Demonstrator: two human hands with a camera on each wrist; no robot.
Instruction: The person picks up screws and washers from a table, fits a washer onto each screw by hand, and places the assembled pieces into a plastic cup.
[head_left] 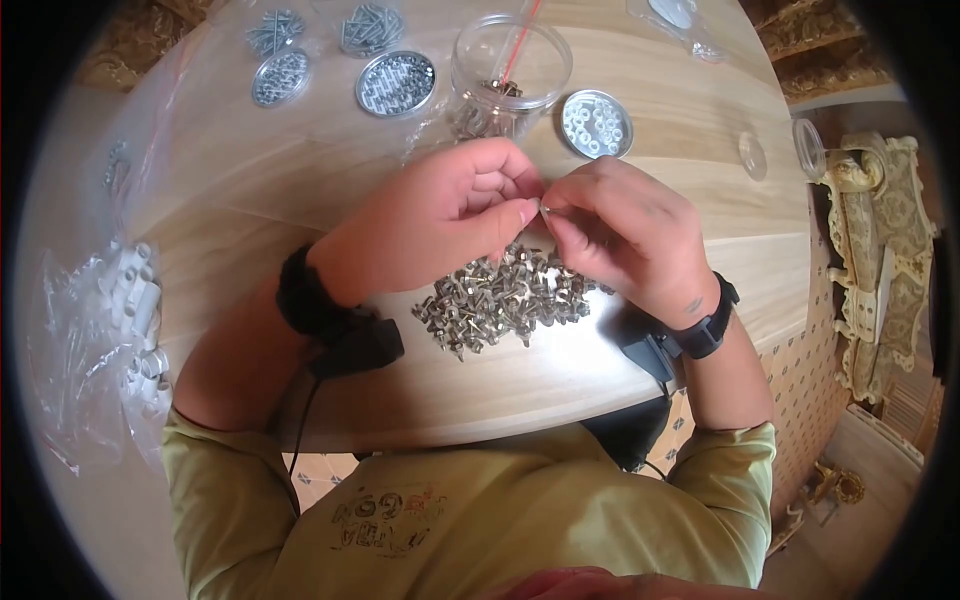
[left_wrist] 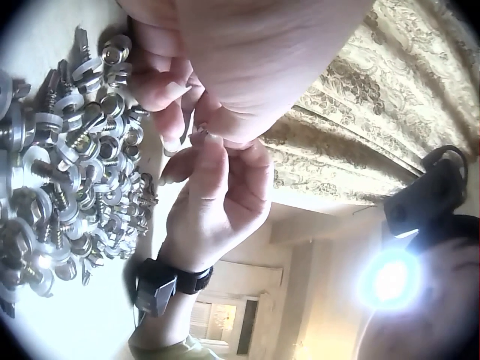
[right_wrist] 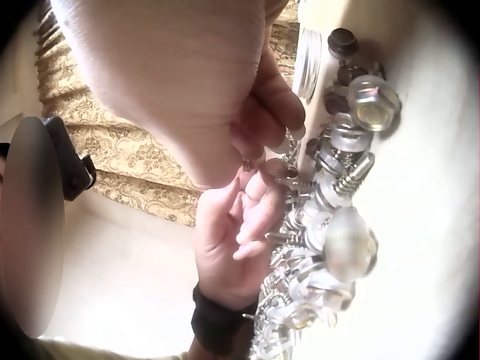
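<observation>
Over the middle of the table, my left hand point(head_left: 440, 215) and right hand point(head_left: 635, 235) meet at the fingertips. Between their thumbs and forefingers they pinch a small metal screw point(head_left: 544, 210), mostly hidden by the fingers. Its brownish end point(right_wrist: 247, 166) peeks out in the right wrist view. Just below the hands lies a heap of hex-head screws point(head_left: 505, 305), many with pale washers on them. In the left wrist view these heaped screws point(left_wrist: 64, 172) spread beside the left hand point(left_wrist: 247, 60), with the right hand point(left_wrist: 225, 187) opposite it.
Beyond the hands stands a clear plastic jar point(head_left: 548, 95) partly filled with screws, a red line crossing it. A round lid of nuts point(head_left: 597, 125) is at its right. Round dishes of small hardware point(head_left: 396, 83) sit back left. Plastic-wrapped white fittings point(head_left: 140, 300) lie at the left edge.
</observation>
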